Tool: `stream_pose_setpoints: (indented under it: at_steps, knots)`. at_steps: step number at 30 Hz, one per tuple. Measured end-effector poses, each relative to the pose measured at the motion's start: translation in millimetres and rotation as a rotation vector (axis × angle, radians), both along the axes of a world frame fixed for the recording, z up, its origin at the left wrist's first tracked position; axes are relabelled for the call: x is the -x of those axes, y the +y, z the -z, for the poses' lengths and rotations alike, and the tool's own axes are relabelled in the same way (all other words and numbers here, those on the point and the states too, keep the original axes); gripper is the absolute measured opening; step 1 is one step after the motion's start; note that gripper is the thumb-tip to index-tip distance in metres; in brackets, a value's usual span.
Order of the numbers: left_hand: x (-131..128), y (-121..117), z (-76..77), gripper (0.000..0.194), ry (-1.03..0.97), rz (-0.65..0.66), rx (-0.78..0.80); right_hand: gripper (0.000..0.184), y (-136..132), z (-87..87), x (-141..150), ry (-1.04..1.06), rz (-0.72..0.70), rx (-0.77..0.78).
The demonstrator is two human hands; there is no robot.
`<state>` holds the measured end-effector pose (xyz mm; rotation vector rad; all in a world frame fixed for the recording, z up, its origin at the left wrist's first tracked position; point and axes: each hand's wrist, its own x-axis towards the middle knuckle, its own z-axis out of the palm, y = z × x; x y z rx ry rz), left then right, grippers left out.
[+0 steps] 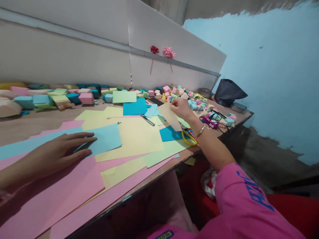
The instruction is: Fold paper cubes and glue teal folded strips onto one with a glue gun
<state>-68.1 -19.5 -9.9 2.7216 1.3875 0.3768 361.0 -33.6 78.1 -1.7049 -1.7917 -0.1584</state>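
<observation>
My left hand (63, 149) lies flat with its fingers stretched out over a light blue paper sheet (107, 136) and the pink paper (74, 186) below it. My right hand (181, 109) is closed at the edge of a peach paper piece (169, 116), which tilts up from the table. Under my right wrist lie yellow-handled scissors (188, 138), partly on a dark blue sheet (169, 133). A pen or cutter (147, 120) rests on the yellow sheets (134, 136) between my hands.
Folded paper cubes (86, 98) in several colours line the back of the table, with smaller ones (194, 104) heaped at the right. Glasses (219, 116), a purple item (209, 122) and a black bag (228, 93) are at the right. Two paper flowers (169, 52) hang on the panel.
</observation>
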Motion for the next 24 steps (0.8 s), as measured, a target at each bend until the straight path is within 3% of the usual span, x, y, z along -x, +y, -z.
stream_pose_setpoints:
  at_steps: [3,6,10,13,18,24]
  knots:
    - [4.3,3.6,5.0,0.054,-0.001,0.024,-0.014,0.008,-2.6,-3.0,-4.4,0.433,-0.196,-0.035]
    - [6.2,3.4,7.4,0.054,-0.003,0.03,-0.034,0.008,-8.6,-10.1,-0.7,0.833,-0.489,0.062]
    - [5.9,-2.2,4.7,0.051,-0.012,0.036,-0.012,0.009,-7.5,-17.1,13.5,1.034,-0.656,0.127]
    - [4.5,-7.5,-0.3,0.048,-0.015,0.045,0.013,0.009,3.1,-13.1,34.4,1.142,-0.628,0.163]
    - [0.6,-16.7,-8.4,0.048,-0.068,0.027,0.004,0.013,28.0,2.4,79.8,1.236,-0.459,0.279]
    - [0.7,-21.8,-12.5,0.056,-0.118,-0.036,-0.028,0.018,54.1,45.4,110.9,1.167,-0.283,0.26]
